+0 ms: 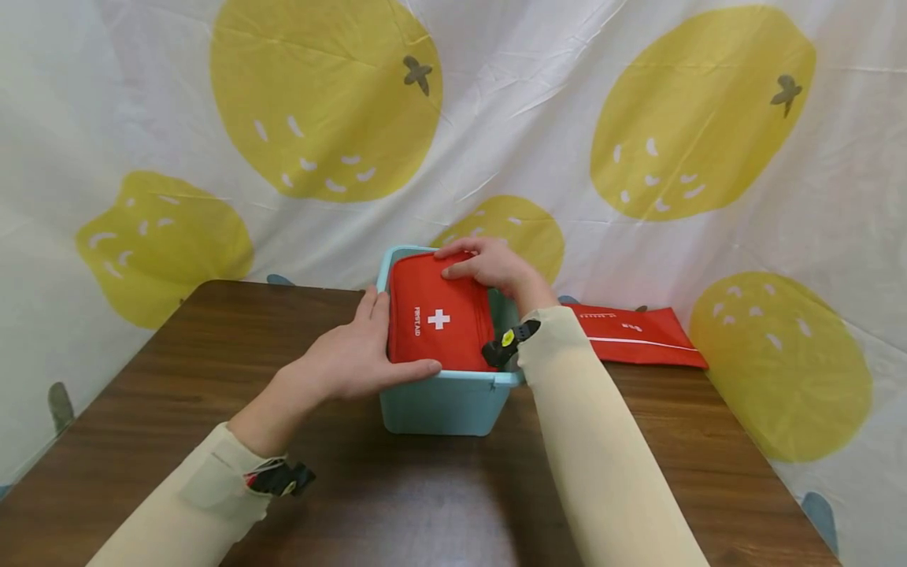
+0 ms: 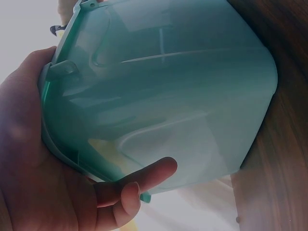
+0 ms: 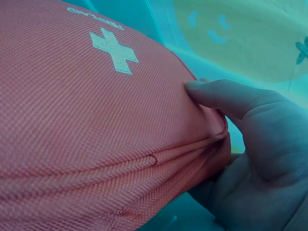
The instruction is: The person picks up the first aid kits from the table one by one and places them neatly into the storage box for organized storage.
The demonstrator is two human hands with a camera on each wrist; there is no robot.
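A red first aid pouch (image 1: 449,344) with a white cross lies in the mouth of a light blue plastic bin (image 1: 445,405). My right hand (image 1: 492,264) grips the pouch at its far end; in the right wrist view the thumb presses its top face and the other fingers go underneath, partly hidden. My left hand (image 1: 347,354) rests on the bin's near left corner, thumb along the front rim and fingers along the left side. The left wrist view shows the left hand (image 2: 53,168) around the rim, some fingers reaching down the bin's outer wall (image 2: 192,106).
A flat red packet (image 1: 638,337) with a white stripe lies on the table right of the bin. The brown wooden table (image 1: 312,504) backs onto a white cloth (image 1: 510,102) printed with yellow lemons. Black straps (image 1: 279,478) sit at both wrists.
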